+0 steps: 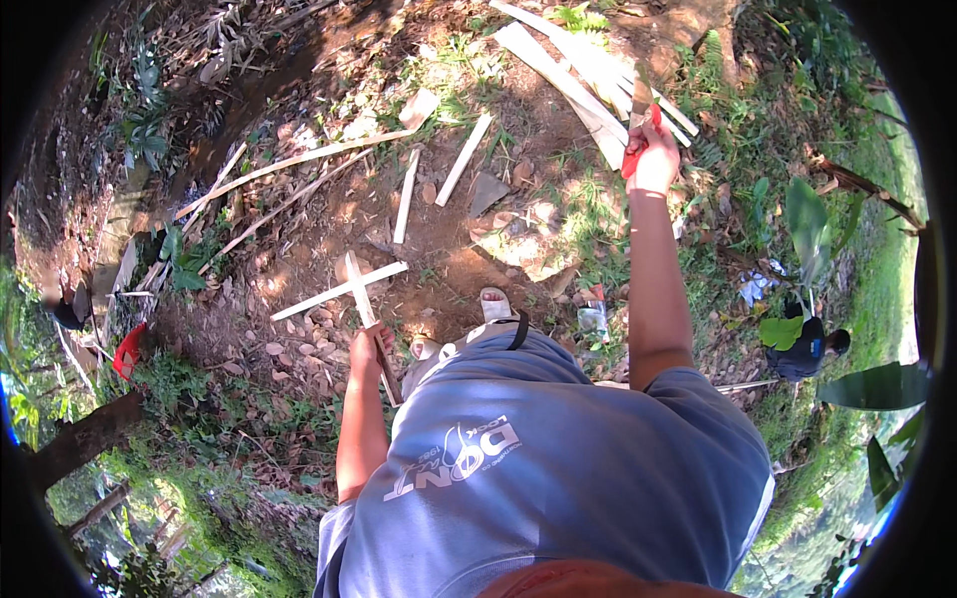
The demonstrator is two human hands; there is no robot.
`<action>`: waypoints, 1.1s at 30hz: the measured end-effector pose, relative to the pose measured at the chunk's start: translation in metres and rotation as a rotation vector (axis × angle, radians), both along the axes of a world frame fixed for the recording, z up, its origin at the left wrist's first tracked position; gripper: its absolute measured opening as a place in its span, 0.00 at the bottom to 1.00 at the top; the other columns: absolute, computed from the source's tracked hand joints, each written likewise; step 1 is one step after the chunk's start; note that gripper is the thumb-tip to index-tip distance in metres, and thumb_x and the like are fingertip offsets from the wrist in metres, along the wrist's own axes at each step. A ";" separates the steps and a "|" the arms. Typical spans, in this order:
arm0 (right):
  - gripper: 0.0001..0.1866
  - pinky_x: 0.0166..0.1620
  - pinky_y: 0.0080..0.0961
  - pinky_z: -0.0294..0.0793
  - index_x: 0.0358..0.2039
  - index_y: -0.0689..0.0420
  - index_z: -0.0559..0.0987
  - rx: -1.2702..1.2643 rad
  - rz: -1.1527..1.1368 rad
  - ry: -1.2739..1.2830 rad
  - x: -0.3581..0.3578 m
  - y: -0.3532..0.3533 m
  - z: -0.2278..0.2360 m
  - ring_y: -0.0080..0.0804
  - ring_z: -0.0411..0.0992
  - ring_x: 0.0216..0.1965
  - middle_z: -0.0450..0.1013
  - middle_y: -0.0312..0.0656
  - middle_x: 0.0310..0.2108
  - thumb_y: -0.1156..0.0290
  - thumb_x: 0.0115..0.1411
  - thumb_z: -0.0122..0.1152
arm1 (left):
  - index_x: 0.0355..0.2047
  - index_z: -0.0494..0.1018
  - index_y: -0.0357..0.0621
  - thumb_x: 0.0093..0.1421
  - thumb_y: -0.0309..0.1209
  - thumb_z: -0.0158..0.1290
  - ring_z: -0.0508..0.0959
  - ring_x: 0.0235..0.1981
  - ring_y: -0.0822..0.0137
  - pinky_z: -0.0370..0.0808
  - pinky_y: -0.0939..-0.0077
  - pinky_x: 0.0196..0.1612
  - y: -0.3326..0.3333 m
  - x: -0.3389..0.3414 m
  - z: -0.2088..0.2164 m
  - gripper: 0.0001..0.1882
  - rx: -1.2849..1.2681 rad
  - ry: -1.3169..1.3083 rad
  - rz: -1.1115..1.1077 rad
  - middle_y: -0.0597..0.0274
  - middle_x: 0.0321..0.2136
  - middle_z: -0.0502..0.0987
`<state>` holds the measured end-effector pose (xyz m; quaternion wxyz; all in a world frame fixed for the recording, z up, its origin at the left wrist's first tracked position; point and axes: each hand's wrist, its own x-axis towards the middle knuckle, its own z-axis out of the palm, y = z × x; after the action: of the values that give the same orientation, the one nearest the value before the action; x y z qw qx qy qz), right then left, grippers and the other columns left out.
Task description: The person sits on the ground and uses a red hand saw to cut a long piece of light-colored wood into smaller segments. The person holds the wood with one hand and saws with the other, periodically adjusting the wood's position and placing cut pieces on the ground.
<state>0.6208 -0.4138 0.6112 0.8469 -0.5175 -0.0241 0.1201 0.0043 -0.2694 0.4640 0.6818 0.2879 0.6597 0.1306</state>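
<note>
My left hand is wrapped round a wooden stick that slants up from beside my leg. A pale flat wooden strip crosses that stick near its upper end; I cannot tell whether the two are joined. Out to the far right, my right hand is closed on the red handle of a knife, whose flat blade points away from me. Just beyond that hand lie several long pale wooden strips. Its fingers partly hide the handle.
Two short pale strips and a long curved strip lie on the leaf-strewn ground ahead. A plastic packet is right of my feet. A person in dark clothing is at the right; a red object is at the left.
</note>
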 end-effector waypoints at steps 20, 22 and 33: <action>0.18 0.24 0.16 0.62 0.58 0.66 0.76 -0.012 0.659 0.323 -0.182 0.089 -0.083 0.16 0.62 0.20 0.66 0.26 0.24 0.78 0.68 0.55 | 0.43 0.76 0.40 0.63 0.38 0.65 0.76 0.28 0.68 0.72 0.68 0.30 -0.069 -0.082 0.018 0.16 -0.064 0.351 -0.138 0.64 0.27 0.74; 0.28 0.29 0.17 0.65 0.67 0.64 0.72 -0.048 0.673 0.141 -0.189 0.108 -0.083 0.16 0.65 0.24 0.70 0.28 0.27 0.79 0.67 0.59 | 0.46 0.75 0.39 0.63 0.37 0.64 0.77 0.30 0.68 0.73 0.70 0.31 -0.070 -0.082 0.017 0.18 -0.099 0.291 -0.071 0.63 0.30 0.75; 0.06 0.26 0.20 0.60 0.35 0.59 0.81 -0.790 1.136 -0.167 -0.193 0.087 -0.161 0.16 0.64 0.21 0.69 0.28 0.20 0.74 0.69 0.58 | 0.43 0.80 0.41 0.62 0.39 0.65 0.75 0.26 0.67 0.70 0.68 0.30 -0.067 -0.083 -0.018 0.15 0.007 0.400 -0.308 0.65 0.25 0.75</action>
<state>0.4275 -0.3264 0.4499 0.3965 -0.7016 -0.3108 0.5039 -0.0782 -0.3364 0.4465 0.5485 0.4074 0.7295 -0.0322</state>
